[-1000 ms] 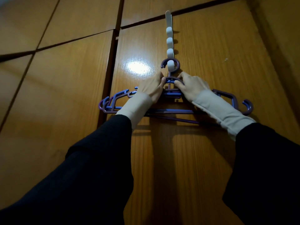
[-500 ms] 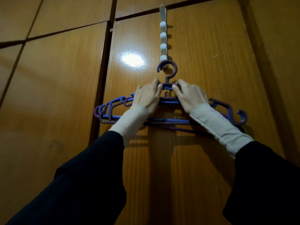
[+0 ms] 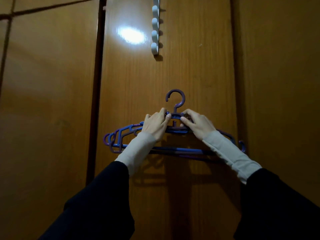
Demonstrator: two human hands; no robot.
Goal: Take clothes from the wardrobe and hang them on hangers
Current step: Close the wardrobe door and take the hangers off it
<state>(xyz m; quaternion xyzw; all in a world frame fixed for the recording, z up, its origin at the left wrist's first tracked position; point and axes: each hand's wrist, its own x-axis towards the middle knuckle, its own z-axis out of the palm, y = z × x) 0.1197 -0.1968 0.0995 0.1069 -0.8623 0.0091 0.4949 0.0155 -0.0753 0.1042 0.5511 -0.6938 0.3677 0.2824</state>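
A bundle of purple and blue plastic hangers [image 3: 119, 139] is held flat in front of the closed wooden wardrobe door [image 3: 199, 75]. My left hand [image 3: 155, 125] grips the bundle just left of its neck, and my right hand [image 3: 197, 124] grips it just right of the neck. The purple hook [image 3: 175, 97] sticks up between my thumbs, free of the white hook rack [image 3: 155, 30] on the door above it. No clothes are in view.
A second wooden door panel [image 3: 48, 101] lies to the left across a dark vertical gap [image 3: 96, 101]. A wooden side wall [image 3: 280, 84] stands on the right. A bright light reflection shines on the door beside the rack.
The hangers' hook has come off the lowest white peg and the bundle has moved down with both hands; the rack now sits well above it.
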